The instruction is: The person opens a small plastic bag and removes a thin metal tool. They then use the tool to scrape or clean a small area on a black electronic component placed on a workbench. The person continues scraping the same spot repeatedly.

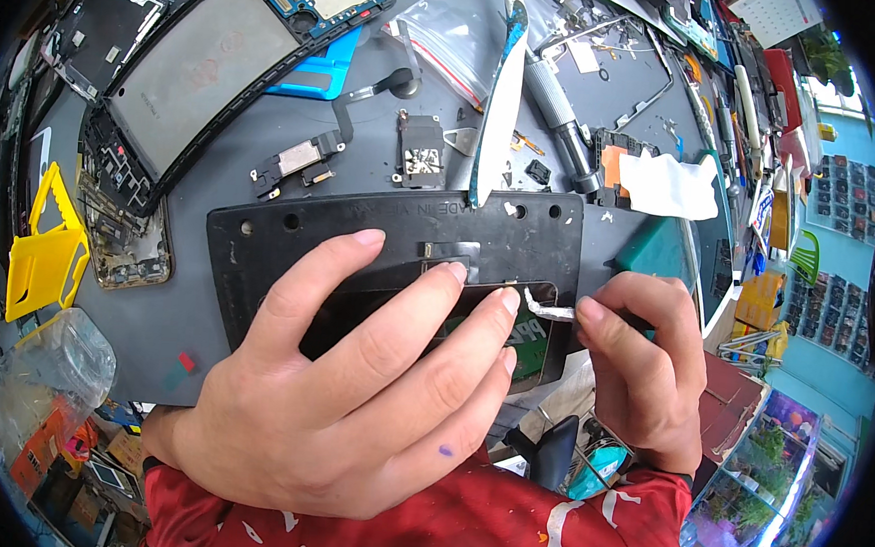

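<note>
**Left fingers fanned out, right fingers clamped on a little silvery strip**

Head view: the left hand point(350, 399) is laid across a black base point(360, 224), roughly mid-bench, with its four visible fingers kept apart at the top and bunched closer toward the bottom. The little finger is stuck out widest, over the base's upper half; whether it's actually touching can't be told. The next fingertip is placed on a small metallic tab point(459, 249), and the other two are lined up by a dark recess with a green panel point(531, 351), partly covered by the hand. The left thumb is hidden, so nothing can be said about it.

The strip point(552, 312), whitish-silver, crinkled and bent, is held at its right end by the right hand point(647, 362), thumb and index closed on it, other fingers curled in behind. Its free end is left hanging over the right side of the base, just beside the left fingertips; contact underneath can't be made out.

Pretty cluttered bench, tbh: two small modules point(422, 152) are seen past the base, a yellow plastic bracket point(46, 255) off to the left, and a white scrap point(671, 185) beyond the right hand.
</note>
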`<action>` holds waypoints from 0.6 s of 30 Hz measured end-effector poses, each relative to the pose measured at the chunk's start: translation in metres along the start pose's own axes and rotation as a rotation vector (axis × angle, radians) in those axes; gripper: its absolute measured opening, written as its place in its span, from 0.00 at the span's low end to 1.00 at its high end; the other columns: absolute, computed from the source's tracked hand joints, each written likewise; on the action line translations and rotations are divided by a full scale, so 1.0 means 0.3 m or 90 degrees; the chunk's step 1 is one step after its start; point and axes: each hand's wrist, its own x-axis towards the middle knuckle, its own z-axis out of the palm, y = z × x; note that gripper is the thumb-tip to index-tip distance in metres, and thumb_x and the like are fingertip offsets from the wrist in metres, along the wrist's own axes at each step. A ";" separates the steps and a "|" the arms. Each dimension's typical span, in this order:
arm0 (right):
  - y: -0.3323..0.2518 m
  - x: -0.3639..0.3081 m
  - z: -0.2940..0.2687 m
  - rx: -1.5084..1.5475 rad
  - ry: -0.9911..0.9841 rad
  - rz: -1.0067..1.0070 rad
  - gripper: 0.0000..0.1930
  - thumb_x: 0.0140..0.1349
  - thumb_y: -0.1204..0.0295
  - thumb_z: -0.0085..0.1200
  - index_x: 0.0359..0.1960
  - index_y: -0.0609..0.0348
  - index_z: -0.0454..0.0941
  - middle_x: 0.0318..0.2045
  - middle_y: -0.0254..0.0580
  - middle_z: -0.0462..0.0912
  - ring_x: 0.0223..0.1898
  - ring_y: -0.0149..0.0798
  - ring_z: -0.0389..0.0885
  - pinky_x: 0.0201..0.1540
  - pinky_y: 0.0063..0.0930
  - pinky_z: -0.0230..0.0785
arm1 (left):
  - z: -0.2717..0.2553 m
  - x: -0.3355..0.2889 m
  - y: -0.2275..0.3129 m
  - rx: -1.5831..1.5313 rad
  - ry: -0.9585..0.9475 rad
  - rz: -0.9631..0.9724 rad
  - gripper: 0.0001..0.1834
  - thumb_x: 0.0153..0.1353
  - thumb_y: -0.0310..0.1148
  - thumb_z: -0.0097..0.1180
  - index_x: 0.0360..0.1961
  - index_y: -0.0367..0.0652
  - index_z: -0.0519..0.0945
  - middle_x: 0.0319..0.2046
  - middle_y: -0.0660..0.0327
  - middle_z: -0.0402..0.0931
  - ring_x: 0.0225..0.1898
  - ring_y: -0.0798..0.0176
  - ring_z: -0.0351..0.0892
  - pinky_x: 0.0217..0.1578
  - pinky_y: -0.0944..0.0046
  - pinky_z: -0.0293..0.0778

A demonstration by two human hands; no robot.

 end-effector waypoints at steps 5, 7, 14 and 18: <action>0.002 -0.005 0.008 0.000 0.004 0.005 0.27 0.56 0.86 0.76 0.61 0.72 0.87 0.47 0.56 0.86 0.38 0.47 0.85 0.36 0.40 0.76 | 0.007 -0.001 -0.001 0.003 0.009 0.001 0.12 0.66 0.39 0.75 0.50 0.60 0.92 0.61 0.65 0.93 0.61 0.54 0.90 0.68 0.36 0.80; -0.008 -0.003 0.015 -0.007 0.018 0.018 0.29 0.56 0.86 0.77 0.62 0.74 0.87 0.47 0.56 0.86 0.38 0.47 0.85 0.36 0.41 0.76 | 0.008 0.000 0.001 0.001 0.011 -0.001 0.12 0.66 0.39 0.75 0.50 0.60 0.92 0.61 0.66 0.93 0.61 0.54 0.90 0.68 0.36 0.80; -0.022 0.000 -0.011 -0.077 -0.018 0.021 0.27 0.52 0.85 0.78 0.58 0.74 0.90 0.45 0.50 0.83 0.37 0.46 0.84 0.36 0.40 0.75 | 0.005 0.000 0.001 -0.006 0.010 -0.003 0.12 0.67 0.39 0.76 0.50 0.60 0.92 0.61 0.66 0.94 0.61 0.54 0.90 0.69 0.36 0.79; -0.018 -0.006 -0.005 -0.067 -0.005 0.013 0.28 0.49 0.85 0.75 0.57 0.72 0.91 0.45 0.50 0.82 0.37 0.45 0.84 0.36 0.40 0.75 | 0.009 -0.002 -0.001 -0.002 0.012 0.000 0.12 0.67 0.39 0.76 0.50 0.59 0.92 0.61 0.66 0.94 0.61 0.55 0.90 0.69 0.36 0.79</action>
